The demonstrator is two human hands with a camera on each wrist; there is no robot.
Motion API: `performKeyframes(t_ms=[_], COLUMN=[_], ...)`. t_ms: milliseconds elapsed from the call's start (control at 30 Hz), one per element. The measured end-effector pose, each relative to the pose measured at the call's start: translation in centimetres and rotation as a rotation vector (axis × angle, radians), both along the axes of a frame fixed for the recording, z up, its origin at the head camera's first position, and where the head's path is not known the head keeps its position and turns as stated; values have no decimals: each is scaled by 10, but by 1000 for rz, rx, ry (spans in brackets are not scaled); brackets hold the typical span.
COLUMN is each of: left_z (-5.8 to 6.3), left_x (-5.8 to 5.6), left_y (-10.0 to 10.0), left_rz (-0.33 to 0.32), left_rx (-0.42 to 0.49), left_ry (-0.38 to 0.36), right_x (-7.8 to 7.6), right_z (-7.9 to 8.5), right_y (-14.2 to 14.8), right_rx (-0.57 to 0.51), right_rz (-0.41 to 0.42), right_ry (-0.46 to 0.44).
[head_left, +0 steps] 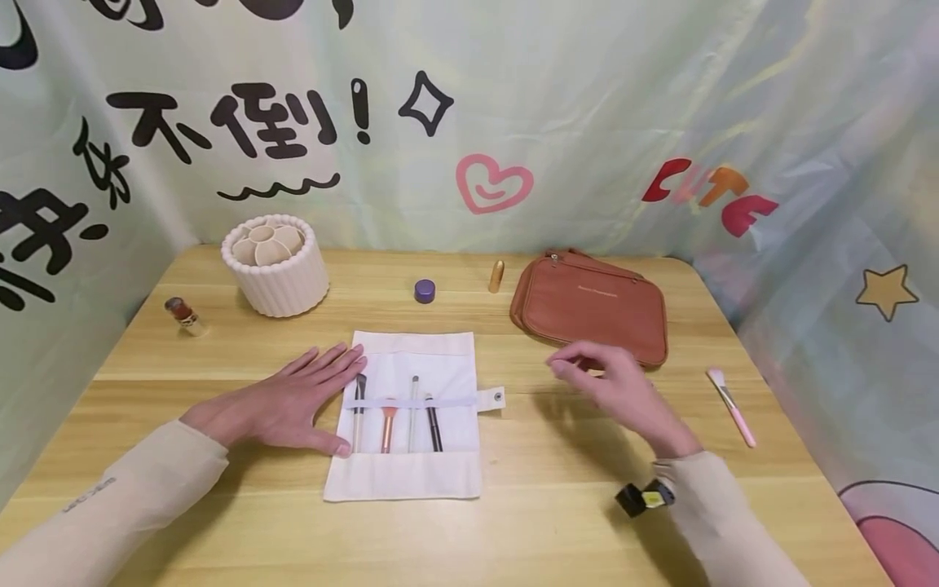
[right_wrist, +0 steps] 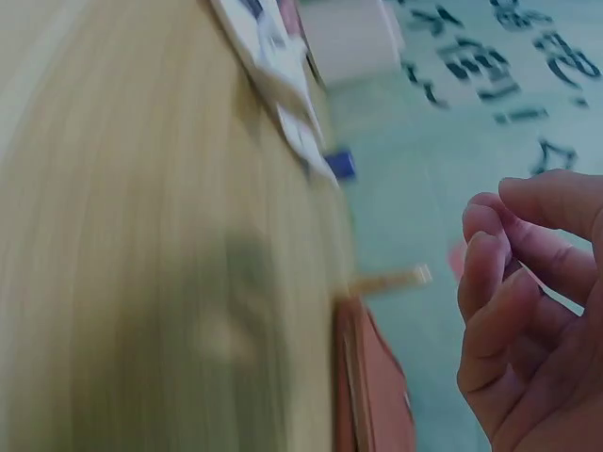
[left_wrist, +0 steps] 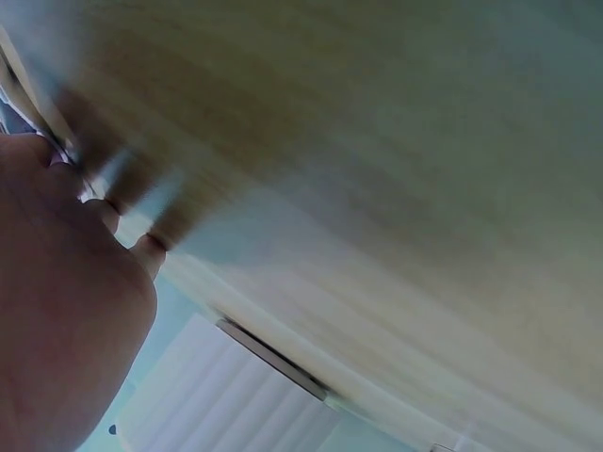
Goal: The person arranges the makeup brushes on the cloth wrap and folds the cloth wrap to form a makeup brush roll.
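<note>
Left hand (head_left: 293, 408) spread flat, fingers apart, fingertips and thumb on the left edge of the white brush roll (head_left: 447, 477); not gripping anything. Right hand (head_left: 619, 387) raised over the bench (head_left: 550, 522), fingers loosely curled, thumb near the fingertips; nothing visible between them in the right wrist view.

Brush roll lies open between the hands, nearer the left. Four brushes in it, left to right: dark-headed brush (head_left: 359, 399), copper brush (head_left: 387, 428), thin pale brush (head_left: 414, 416), black brush (head_left: 434, 425). Handles run down to the bottom fold, apparently tucked in. Thin strip across the middle; can't tell if it covers every brush. Snap tab (head_left: 493, 399) sticks out on the right.

Handling, my judgement: press the left edge lightly so the cloth doesn't slide, and work one brush at a time. Handle end first into the fold, strip over the shaft, bristles not bent. Loose pink brush (head_left: 729, 408), far right, is best pinched mid-handle.

Farther out: brown pouch (head_left: 594, 310) just beyond the right hand, gold tube (head_left: 496, 276) beside it, purple jar (head_left: 425, 291), white pot (head_left: 286, 281) back left, small bottle (head_left: 185, 316) far left.
</note>
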State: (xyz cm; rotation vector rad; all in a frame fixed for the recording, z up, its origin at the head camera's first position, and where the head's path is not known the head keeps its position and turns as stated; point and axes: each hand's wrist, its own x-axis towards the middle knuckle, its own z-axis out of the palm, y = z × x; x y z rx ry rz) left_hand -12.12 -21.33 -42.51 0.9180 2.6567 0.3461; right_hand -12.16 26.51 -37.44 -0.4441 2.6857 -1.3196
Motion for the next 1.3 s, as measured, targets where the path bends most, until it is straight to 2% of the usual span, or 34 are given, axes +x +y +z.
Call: performKeyframes(t_ms=[200,433,667,867,967,1300], left_z=[-1,-1,0,2,3,5], left_x=[0,0,0,0,1,2], left_y=[-1,-1,-1,0,1,1], left_rz=[5,0,3,-1,-8,-22], left_rx=[2,-5,-10,-11,-2,8], left_ry=[0,5,1,-3,0,13], right_x=[20,37,44,45,44,40], right_z=[8,-6,-24,-30,-33,-37], right_y=[56,101,124,134,137,137], right_rx=[51,101,220,264,305,434], right_rz=[-145,-273,-327,-398,-401,-327], right_ry=[-19,-41,-97,-191,-178,-143])
